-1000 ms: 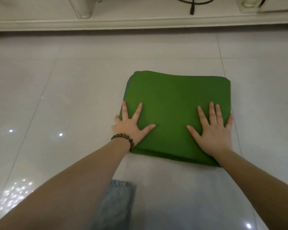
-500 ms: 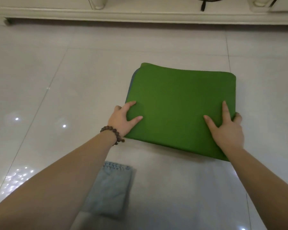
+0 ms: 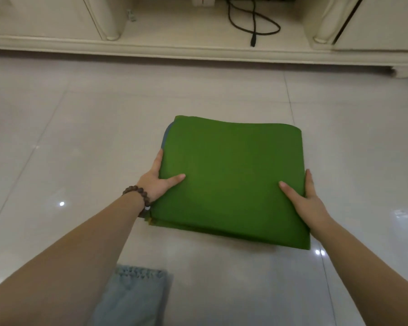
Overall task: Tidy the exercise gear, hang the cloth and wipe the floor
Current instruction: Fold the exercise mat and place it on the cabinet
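Note:
A folded green exercise mat [image 3: 231, 175] lies in the middle of the view, several layers thick, with a grey-blue underside peeking out at its far left corner. My left hand [image 3: 157, 181], with a bead bracelet on the wrist, grips the mat's left edge, thumb on top and fingers hidden beneath. My right hand [image 3: 304, 198] grips the right edge the same way. The mat's near edge seems slightly raised above the glossy floor [image 3: 80, 142].
A cream low cabinet [image 3: 198, 50] runs along the far side, with a black cable [image 3: 252, 22] looped on its open shelf. A jeans-clad knee [image 3: 132, 300] shows at the bottom. Pale glossy tiles surround the mat on every side.
Both hands went from pressing flat on top of the mat to sliding outward and gripping its left and right edges. The view has tilted up toward the cabinet.

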`<state>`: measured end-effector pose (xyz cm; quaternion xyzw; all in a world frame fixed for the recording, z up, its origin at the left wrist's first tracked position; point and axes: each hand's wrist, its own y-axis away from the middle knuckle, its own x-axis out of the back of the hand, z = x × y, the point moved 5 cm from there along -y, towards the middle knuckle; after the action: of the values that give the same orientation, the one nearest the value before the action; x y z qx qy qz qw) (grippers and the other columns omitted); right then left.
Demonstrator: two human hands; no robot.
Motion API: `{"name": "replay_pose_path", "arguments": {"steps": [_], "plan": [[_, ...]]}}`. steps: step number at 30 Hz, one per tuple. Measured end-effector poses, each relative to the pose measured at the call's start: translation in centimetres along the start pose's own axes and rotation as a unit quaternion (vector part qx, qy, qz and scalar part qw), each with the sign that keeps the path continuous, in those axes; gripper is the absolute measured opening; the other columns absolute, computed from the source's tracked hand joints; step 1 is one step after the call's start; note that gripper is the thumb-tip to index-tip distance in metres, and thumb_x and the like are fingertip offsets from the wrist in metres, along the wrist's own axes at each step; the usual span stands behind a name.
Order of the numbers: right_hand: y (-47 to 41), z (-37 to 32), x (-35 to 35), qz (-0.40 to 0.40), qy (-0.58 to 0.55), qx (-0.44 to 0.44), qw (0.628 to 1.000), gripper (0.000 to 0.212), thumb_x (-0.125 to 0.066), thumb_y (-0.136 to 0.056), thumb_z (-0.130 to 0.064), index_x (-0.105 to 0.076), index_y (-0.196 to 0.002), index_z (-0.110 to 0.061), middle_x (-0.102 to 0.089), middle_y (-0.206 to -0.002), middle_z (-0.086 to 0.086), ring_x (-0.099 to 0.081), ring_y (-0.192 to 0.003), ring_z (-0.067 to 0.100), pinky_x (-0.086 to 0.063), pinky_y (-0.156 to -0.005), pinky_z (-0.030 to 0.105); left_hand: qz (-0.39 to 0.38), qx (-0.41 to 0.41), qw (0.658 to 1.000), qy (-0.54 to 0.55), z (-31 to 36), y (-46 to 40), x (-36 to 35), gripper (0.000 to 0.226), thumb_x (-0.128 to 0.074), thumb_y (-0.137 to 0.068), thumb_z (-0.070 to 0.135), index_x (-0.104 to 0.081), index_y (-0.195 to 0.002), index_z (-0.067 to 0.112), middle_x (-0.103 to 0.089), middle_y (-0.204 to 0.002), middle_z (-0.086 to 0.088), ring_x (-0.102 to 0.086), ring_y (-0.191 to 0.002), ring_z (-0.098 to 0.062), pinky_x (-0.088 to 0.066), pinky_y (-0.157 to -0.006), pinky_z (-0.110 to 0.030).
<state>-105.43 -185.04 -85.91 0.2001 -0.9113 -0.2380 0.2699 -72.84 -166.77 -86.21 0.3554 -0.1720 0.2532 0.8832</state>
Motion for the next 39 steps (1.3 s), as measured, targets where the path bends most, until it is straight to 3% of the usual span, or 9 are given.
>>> {"name": "replay_pose_path", "arguments": {"steps": [9, 18, 25, 33, 39], "plan": [[9.0, -1.5, 2.6, 0.029, 0.049, -0.031, 0.998, 0.087, -0.065, -0.085, -0.044, -0.005, -0.148, -0.043, -0.048, -0.140, 0.001, -0.054, -0.117, 0.029, -0.046, -0.100, 0.046, 0.064, 0.002, 0.996, -0.070, 3.1, 9.6, 1.7, 0.100, -0.071, -0.075, 0.055, -0.004, -0.149, 0.046, -0.057, -0.133, -0.003, -0.060, -0.111, -0.030, -0.048, -0.096, -0.036], [23.8, -12.1, 12.6, 0.022, 0.084, -0.059, 0.995, 0.086, -0.063, -0.086, -0.045, -0.005, -0.149, -0.044, -0.055, -0.134, 0.002, -0.058, -0.107, 0.025, -0.048, -0.088, 0.033, 0.047, 0.048, 0.993, -0.096, 14.7, 25.6, 8.6, 0.100, -0.068, -0.074, 0.059, -0.002, -0.149, 0.047, -0.061, -0.127, -0.004, -0.062, -0.101, -0.030, -0.052, -0.087, -0.036], [33.5, -23.2, 22.3, 0.030, 0.060, -0.034, 0.997, 0.086, -0.063, -0.085, -0.046, -0.002, -0.146, -0.049, -0.058, -0.129, -0.003, -0.060, -0.101, 0.019, -0.052, -0.089, 0.033, 0.055, 0.048, 0.993, -0.098, 28.1, 36.7, 14.3, 0.106, -0.062, -0.064, 0.068, -0.001, -0.148, 0.049, -0.066, -0.113, -0.003, -0.059, -0.078, -0.022, -0.056, -0.079, -0.036], [40.7, -34.3, 38.8, 0.080, 0.027, 0.031, 0.996, 0.084, -0.062, -0.087, -0.046, -0.004, -0.148, -0.046, -0.056, -0.133, 0.000, -0.059, -0.108, 0.023, -0.050, -0.091, 0.034, 0.103, -0.046, 0.986, -0.119, 47.9, 46.3, 15.7, 0.098, -0.066, -0.073, 0.062, -0.003, -0.148, 0.049, -0.065, -0.119, -0.005, -0.065, -0.095, -0.030, -0.054, -0.082, -0.035], [44.9, -36.8, 49.7, 0.127, 0.012, 0.033, 0.991, 0.084, -0.061, -0.088, -0.045, -0.004, -0.149, -0.043, -0.053, -0.136, 0.002, -0.058, -0.109, 0.026, -0.049, -0.088, 0.035, 0.092, -0.101, 0.981, -0.134, 58.9, 51.2, 12.3, 0.096, -0.067, -0.075, 0.059, -0.009, -0.150, 0.044, -0.066, -0.118, -0.006, -0.064, -0.102, -0.031, -0.051, -0.087, -0.034]]}}
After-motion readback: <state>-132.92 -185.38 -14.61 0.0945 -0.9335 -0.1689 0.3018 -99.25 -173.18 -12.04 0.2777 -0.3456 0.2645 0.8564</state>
